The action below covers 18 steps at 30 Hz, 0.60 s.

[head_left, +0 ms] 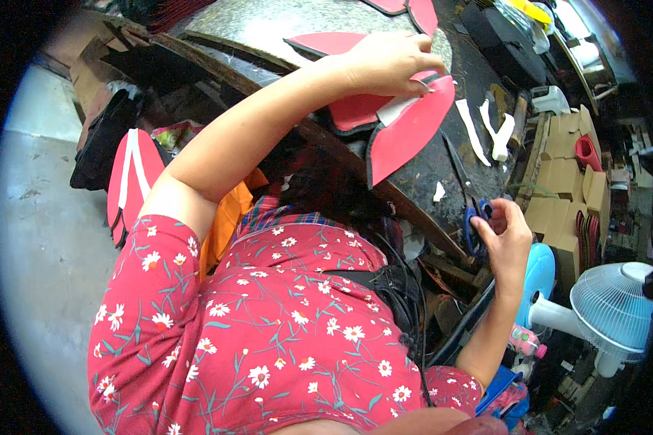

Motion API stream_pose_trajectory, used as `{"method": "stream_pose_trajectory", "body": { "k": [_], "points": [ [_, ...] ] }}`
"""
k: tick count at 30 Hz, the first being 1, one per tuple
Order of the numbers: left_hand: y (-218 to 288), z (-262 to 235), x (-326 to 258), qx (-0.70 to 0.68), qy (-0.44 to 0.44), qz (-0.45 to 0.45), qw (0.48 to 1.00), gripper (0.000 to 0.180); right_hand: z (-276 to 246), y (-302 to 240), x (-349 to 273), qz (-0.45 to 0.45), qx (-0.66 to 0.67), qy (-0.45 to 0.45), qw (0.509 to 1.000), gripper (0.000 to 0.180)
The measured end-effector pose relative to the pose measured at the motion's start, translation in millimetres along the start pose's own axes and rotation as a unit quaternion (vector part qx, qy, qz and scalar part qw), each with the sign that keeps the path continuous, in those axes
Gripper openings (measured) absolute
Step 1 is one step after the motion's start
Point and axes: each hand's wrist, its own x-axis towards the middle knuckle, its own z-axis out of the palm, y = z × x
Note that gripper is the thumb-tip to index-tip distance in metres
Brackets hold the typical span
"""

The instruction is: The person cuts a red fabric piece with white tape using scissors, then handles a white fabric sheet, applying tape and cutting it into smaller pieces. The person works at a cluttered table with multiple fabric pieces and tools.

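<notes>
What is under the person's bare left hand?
Below the left hand, red, pointed, black-edged pieces and a short white strip show; whatever its palm and fingers cover is hidden.

The red short-sleeved shirt (pixel 290 344) bears white daisies (pixel 259 376).

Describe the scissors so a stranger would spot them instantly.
Find the dark worktop, then the red pieces on it. Just right of the nearest one, at the worktop's edge, the right hand touches the scissors. Their blue looped handles and dark blades set them apart from the white scraps lying beyond.
</notes>
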Motion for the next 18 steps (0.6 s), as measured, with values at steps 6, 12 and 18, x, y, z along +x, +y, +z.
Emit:
{"method": "stream_pose_trajectory", "body": {
  "k": [6, 12, 18],
  "points": [
    [9.1, 1.9, 11.6, -0.031, 0.032, -0.004, 0.999, 0.021, -6.4, -13.3, 32.4, -0.068, -0.008, 0.058, 0.996, 0.025],
    [36.8, -67.1, -32.5, -0.151, -0.192, -0.078, 0.967, 0.024, 12.5, -9.6, 77.4, -0.161, -0.149, 0.112, 0.969, 0.023],
    [73.9, -114.3, -88.4, -0.202, -0.274, 0.074, 0.937, 0.041, 36.4, -10.4, 113.5, -0.192, -0.239, 0.111, 0.945, 0.02]
  ]
}}
